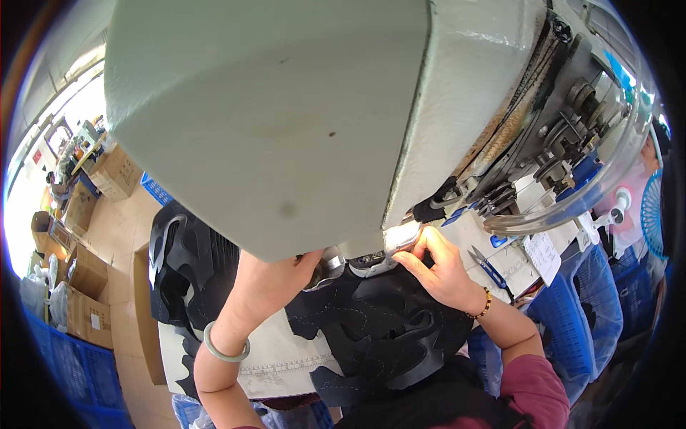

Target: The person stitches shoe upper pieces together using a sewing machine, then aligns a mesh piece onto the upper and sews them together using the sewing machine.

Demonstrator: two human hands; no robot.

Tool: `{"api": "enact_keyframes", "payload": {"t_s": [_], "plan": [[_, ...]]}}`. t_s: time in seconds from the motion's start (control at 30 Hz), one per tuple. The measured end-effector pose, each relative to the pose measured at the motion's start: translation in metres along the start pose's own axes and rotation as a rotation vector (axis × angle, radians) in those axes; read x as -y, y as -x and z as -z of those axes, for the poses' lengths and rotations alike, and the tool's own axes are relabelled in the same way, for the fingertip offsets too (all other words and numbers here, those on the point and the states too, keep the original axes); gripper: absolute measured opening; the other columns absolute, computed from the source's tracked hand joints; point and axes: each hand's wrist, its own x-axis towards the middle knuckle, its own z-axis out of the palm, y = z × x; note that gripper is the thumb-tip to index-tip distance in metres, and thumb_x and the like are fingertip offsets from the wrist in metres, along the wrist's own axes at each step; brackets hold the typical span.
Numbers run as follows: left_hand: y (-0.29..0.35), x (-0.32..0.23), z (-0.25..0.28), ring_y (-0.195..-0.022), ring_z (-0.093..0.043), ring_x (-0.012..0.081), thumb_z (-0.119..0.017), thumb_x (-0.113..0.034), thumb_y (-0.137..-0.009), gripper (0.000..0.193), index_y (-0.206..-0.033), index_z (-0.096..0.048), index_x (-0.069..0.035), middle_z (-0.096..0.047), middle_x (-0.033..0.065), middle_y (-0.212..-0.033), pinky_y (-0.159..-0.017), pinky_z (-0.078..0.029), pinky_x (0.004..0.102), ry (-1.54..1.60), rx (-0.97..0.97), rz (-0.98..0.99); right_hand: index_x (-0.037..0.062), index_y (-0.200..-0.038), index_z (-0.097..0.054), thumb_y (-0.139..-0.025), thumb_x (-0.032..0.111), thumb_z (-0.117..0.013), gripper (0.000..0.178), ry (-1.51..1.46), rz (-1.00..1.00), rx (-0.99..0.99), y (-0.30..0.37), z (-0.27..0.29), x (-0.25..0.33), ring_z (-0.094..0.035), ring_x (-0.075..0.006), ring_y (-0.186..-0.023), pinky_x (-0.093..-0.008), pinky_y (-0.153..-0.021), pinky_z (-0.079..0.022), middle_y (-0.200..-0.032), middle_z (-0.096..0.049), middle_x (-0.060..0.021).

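Observation:
A big pale grey-green sewing machine head [271,143] fills the upper middle and hides part of the work. Below its edge, small machine parts [368,262] show between two shiny metal covers. My right hand [441,268] pinches the right metal cover [402,237] between thumb and fingers. My left hand [275,282] lies beside the left metal cover [330,266]; its fingertips are mostly hidden, so I cannot tell its grip. Black cut pieces [371,332] with pale dashed marks lie in front of both hands, overlapping the table's near edge.
More black pieces [187,268] are stacked at the left of the white table [286,365]. Blue-handled snips [491,272] and a written sheet [543,259] lie right. Blue crates [561,322], cardboard boxes [89,318] and a blue fan [654,214] stand around. A person in pink [629,214] is at far right.

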Motion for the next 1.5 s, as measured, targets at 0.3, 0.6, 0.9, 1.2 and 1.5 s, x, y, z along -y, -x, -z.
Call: {"api": "enact_keyframes", "payload": {"t_s": [0.3, 0.6, 0.9, 1.2, 1.5], "plan": [[0.003, -0.002, 0.002, -0.062, -0.057, 0.0258, -0.065, -0.011, -0.078, 0.013, -0.090, -0.067, -0.005, -0.062, 0.0093, -0.074, -0.058, -0.047, 0.0325, 0.027, -0.004, 0.032, 0.0032, -0.071, -0.046, -0.083, 0.010, -0.067, 0.025, -0.033, 0.006, 0.001, 0.001, -0.001, 0.000, -0.055, -0.0181, -0.069, -0.0295, -0.064, -0.045, -0.073, -0.053, -0.0084], [0.003, 0.001, -0.004, -0.062, -0.058, 0.0237, -0.064, -0.012, -0.080, 0.013, -0.091, -0.067, -0.005, -0.063, 0.0088, -0.073, -0.058, -0.047, 0.0311, 0.059, 0.010, 0.080, 0.0036, -0.070, -0.047, -0.082, 0.011, -0.069, 0.026, -0.026, 0.000, -0.004, 0.000, 0.001, -0.002, -0.054, -0.0179, -0.066, -0.0293, -0.062, -0.044, -0.072, -0.053, -0.0074], [0.002, 0.005, 0.001, -0.062, -0.056, 0.0253, -0.065, -0.007, -0.076, 0.010, -0.085, -0.066, -0.004, -0.060, 0.0082, -0.065, -0.059, -0.046, 0.0338, 0.094, 0.002, 0.054, 0.0024, -0.077, -0.049, -0.084, 0.017, -0.068, 0.025, 0.003, 0.115, -0.046, 0.001, -0.006, -0.010, -0.048, -0.0153, -0.054, -0.0293, -0.053, -0.041, -0.062, -0.051, -0.0062], [0.007, 0.009, -0.003, -0.063, -0.053, 0.0291, -0.065, -0.006, -0.072, 0.004, -0.073, -0.062, -0.003, -0.058, 0.0093, -0.066, -0.069, -0.043, 0.0380, 0.124, -0.048, 0.002, 0.0020, -0.072, -0.045, -0.081, 0.011, -0.069, 0.027, -0.002, 0.009, -0.063, 0.002, -0.007, -0.003, -0.045, -0.0166, -0.060, -0.0294, -0.056, -0.040, -0.068, -0.046, -0.0067], [0.006, 0.022, -0.013, -0.068, -0.057, 0.0308, -0.064, 0.002, -0.069, 0.010, -0.078, -0.061, 0.001, -0.060, 0.0116, -0.071, -0.066, -0.046, 0.0370, 0.202, -0.069, -0.029, 0.0029, -0.073, -0.045, -0.082, 0.012, -0.069, 0.027, -0.044, 0.041, -0.063, 0.001, -0.006, -0.008, -0.045, -0.0153, -0.060, -0.0283, -0.056, -0.039, -0.070, -0.047, -0.0062]]}}
